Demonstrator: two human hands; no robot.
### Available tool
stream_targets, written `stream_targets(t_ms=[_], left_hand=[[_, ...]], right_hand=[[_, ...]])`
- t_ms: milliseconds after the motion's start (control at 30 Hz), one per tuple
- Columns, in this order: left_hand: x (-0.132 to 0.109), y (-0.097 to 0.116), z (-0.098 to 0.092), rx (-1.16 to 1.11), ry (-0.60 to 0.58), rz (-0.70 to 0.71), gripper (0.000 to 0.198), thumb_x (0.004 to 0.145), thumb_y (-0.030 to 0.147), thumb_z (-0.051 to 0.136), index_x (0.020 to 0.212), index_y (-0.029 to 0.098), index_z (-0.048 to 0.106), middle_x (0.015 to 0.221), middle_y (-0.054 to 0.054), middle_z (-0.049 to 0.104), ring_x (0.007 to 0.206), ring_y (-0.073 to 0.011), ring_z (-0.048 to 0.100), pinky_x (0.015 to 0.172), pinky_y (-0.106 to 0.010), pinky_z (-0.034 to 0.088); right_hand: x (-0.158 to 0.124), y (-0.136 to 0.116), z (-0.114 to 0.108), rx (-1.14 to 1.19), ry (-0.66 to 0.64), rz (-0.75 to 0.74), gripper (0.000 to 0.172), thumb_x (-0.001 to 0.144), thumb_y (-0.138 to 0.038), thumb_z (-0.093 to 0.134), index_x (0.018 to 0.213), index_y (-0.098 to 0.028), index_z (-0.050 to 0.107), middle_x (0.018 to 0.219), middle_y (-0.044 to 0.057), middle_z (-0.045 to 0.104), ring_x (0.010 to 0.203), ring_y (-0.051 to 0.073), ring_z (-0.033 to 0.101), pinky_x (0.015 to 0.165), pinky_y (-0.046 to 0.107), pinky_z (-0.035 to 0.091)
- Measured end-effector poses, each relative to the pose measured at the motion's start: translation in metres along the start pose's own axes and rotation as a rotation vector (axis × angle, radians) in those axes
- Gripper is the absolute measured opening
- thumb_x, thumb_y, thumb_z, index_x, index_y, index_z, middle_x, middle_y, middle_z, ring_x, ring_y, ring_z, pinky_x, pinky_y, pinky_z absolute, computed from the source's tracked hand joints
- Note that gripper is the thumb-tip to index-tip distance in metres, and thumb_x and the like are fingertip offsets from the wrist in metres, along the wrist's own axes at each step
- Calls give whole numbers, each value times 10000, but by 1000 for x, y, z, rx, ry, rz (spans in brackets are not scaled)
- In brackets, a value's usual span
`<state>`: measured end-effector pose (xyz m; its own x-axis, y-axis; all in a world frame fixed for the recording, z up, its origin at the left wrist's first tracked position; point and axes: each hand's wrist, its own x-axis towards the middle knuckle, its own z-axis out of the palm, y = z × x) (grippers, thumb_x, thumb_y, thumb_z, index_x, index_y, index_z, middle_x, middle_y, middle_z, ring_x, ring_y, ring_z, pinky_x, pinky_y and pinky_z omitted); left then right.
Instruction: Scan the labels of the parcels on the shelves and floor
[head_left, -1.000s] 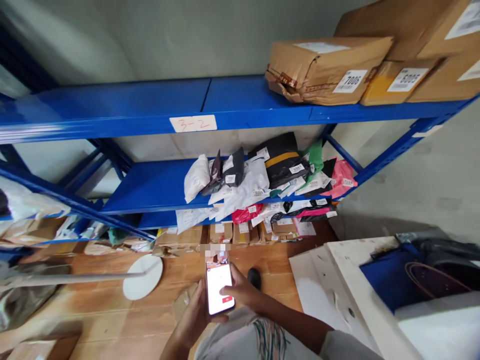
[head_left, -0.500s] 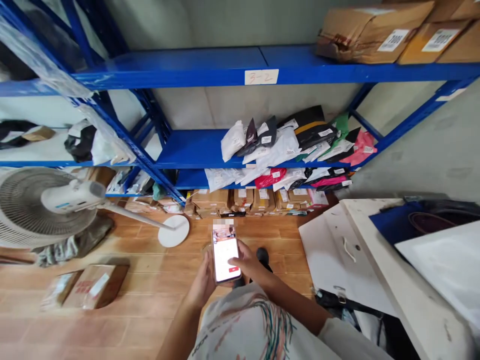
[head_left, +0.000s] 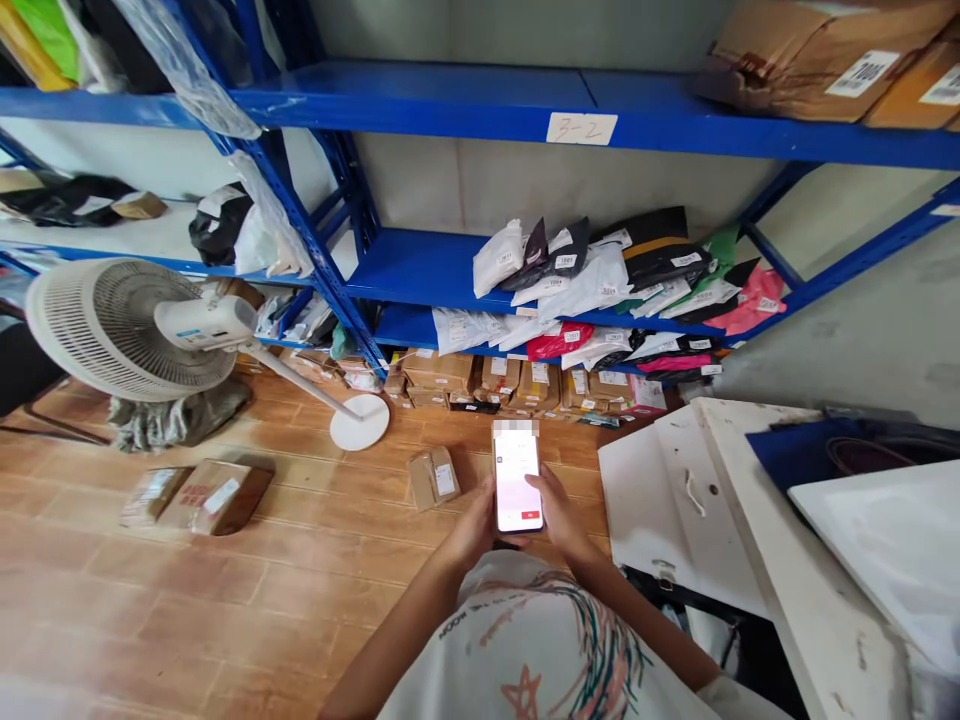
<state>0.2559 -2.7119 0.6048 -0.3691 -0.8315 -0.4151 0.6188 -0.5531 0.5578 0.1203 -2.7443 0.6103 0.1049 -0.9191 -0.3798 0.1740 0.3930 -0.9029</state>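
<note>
A smartphone point(head_left: 517, 485) with a bright, mostly white screen and a small red button near its bottom is held upright in front of my shirt. My left hand point(head_left: 474, 518) grips its left edge, fingers wrapped behind it. On the other side, my right hand point(head_left: 559, 510) supports the right edge, the thumb over the screen. The writing on the screen is too small to read. Just left of the phone, a small cardboard box point(head_left: 424, 480) with a white label lies on the wooden floor.
Ahead stands a blue shelf rack point(head_left: 450, 105) with labelled parcel bags point(head_left: 600, 275) and cardboard boxes point(head_left: 442, 372). A white standing fan point(head_left: 202, 320) is at left, near two boxes point(head_left: 217, 495) on the floor. A white cabinet point(head_left: 675, 490) stands close on the right.
My view has shifted left, so the rack and fan appear further right. The phone and hands sit further right and higher. The small floor box beside the phone has come into sight.
</note>
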Motion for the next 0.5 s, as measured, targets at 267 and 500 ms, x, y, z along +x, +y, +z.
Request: stream_targets(t_ms=[267, 500], left_hand=[[8, -26, 24, 80, -42, 10, 612, 926, 514, 443, 1486, 320, 292, 1427, -97, 498, 1164, -292, 567, 648, -292, 582], [2, -27, 32, 75, 51, 62, 632, 921, 531, 448, 1485, 274, 321, 1357, -100, 569, 1189, -293, 555, 813, -355, 568]], right_hand=[[-19, 0, -40, -65, 26, -26, 312, 755, -321, 578, 1052, -230, 601, 960, 23, 704, 792, 221, 644, 669, 315, 511], [-19, -6, -37, -140, 7, -73, 278, 752, -309, 639, 1013, -220, 616, 967, 37, 712, 828, 226, 656, 763, 339, 515]])
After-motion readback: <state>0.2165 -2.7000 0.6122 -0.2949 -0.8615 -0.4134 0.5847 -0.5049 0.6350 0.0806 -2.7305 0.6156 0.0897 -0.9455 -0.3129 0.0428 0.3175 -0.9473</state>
